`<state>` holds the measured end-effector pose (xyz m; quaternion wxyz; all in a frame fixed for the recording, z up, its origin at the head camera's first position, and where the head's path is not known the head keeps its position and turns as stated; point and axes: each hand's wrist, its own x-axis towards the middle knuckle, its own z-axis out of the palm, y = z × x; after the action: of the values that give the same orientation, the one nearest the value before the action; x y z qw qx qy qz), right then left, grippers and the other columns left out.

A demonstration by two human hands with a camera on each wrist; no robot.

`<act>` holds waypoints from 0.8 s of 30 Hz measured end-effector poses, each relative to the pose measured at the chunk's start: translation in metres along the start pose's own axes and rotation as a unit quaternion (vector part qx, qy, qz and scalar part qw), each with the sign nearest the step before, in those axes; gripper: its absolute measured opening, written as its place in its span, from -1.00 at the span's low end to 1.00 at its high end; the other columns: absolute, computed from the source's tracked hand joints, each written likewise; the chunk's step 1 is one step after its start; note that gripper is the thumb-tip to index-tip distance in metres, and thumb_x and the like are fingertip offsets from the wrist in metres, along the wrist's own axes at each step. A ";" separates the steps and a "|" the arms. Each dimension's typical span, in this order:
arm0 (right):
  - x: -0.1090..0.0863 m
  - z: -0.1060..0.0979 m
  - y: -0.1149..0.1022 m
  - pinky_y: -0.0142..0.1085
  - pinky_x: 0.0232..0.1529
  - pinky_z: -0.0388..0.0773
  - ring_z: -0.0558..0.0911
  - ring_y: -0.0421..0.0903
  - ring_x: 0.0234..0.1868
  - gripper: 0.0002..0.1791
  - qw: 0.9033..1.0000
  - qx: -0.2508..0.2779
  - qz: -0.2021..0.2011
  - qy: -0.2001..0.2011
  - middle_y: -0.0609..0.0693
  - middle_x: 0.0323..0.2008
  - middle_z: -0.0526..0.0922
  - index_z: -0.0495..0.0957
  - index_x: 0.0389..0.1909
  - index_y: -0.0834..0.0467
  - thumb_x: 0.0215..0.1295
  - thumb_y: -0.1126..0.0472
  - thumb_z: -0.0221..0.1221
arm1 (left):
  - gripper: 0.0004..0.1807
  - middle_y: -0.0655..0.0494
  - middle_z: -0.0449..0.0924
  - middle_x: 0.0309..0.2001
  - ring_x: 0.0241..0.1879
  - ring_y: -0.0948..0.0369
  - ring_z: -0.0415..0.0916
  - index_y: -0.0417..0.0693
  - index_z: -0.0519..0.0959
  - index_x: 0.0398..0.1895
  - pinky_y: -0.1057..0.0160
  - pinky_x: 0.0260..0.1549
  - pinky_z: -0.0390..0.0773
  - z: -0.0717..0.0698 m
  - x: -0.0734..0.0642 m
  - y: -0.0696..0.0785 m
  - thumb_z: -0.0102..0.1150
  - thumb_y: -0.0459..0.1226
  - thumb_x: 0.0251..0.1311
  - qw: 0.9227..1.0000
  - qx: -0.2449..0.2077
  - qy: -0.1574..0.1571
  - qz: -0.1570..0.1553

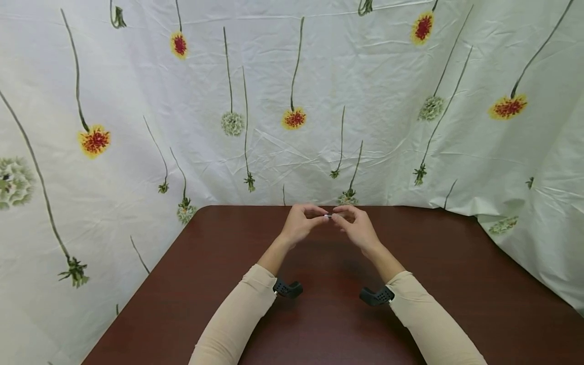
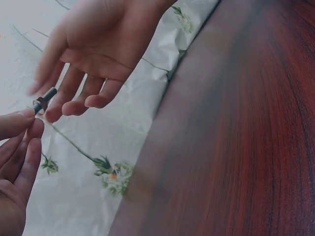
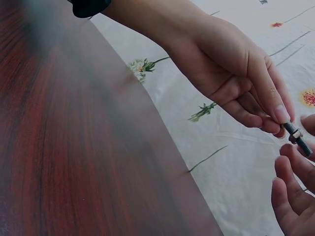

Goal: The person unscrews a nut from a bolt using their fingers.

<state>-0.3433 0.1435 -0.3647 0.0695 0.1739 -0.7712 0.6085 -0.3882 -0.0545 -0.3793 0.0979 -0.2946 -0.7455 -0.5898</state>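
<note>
Out over the far part of the table, my left hand [image 1: 297, 224] and right hand [image 1: 358, 227] face each other around a small dark bolt [image 3: 305, 147]. A metal nut [image 3: 295, 136] sits partway along the bolt's thread. The left thumb and fingers pinch one end of the bolt, hiding that end, as the left wrist view shows at the lower left. Around the nut and the free threaded end, the right thumb and fingers are spread, slightly blurred, and appear apart from the metal.
A dark red-brown wooden table [image 1: 328, 314] lies under the arms. Behind and beside it hangs a white cloth [image 1: 274, 162] printed with flowers, its lower folds meeting the table edge. Both wrists carry black bands with a camera mount [image 1: 288, 289].
</note>
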 end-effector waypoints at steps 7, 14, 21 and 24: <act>0.009 0.000 0.022 0.20 0.07 0.55 0.65 0.25 0.04 -0.68 1.000 0.001 -0.011 0.004 0.30 0.08 0.64 0.58 0.17 0.34 0.53 0.26 0.22 | -0.86 -0.02 0.77 -0.19 -0.15 0.09 0.72 -0.25 0.78 -0.14 0.13 -0.18 0.66 0.001 -0.001 -0.002 0.42 -0.39 0.27 1.000 -0.002 -0.002 0.003; 0.007 -0.001 0.023 0.18 0.05 0.57 0.65 0.25 0.04 -0.65 1.000 -0.007 -0.008 0.015 0.26 0.06 0.66 0.61 0.17 0.31 0.52 0.17 0.25 | -0.86 -0.02 0.77 -0.19 -0.14 0.10 0.71 -0.25 0.78 -0.15 0.15 -0.18 0.65 0.001 0.000 -0.002 0.45 -0.39 0.24 1.000 -0.003 0.001 0.005; 0.007 0.000 0.026 0.01 0.04 0.59 0.62 0.14 0.10 -0.63 1.000 -0.020 -0.021 0.011 0.18 0.16 0.63 0.60 0.19 0.23 0.44 0.21 0.33 | -0.87 0.03 0.77 -0.16 -0.11 0.12 0.71 -0.21 0.79 -0.16 0.13 -0.15 0.66 0.000 -0.002 -0.003 0.44 -0.38 0.25 1.000 0.000 0.000 -0.009; 0.007 0.000 0.026 -0.02 0.03 0.61 0.63 0.13 0.10 -0.63 1.000 -0.017 -0.013 0.009 0.17 0.12 0.65 0.61 0.18 0.23 0.49 0.12 0.29 | -0.87 0.05 0.77 -0.17 -0.11 0.12 0.71 -0.19 0.79 -0.15 0.12 -0.15 0.66 0.000 -0.002 -0.003 0.44 -0.37 0.27 1.000 0.003 0.001 -0.008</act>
<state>-0.3589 0.1471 -0.3858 0.0874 0.1773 -0.7785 0.5957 -0.3887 -0.0558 -0.3826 0.0945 -0.2877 -0.7497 -0.5884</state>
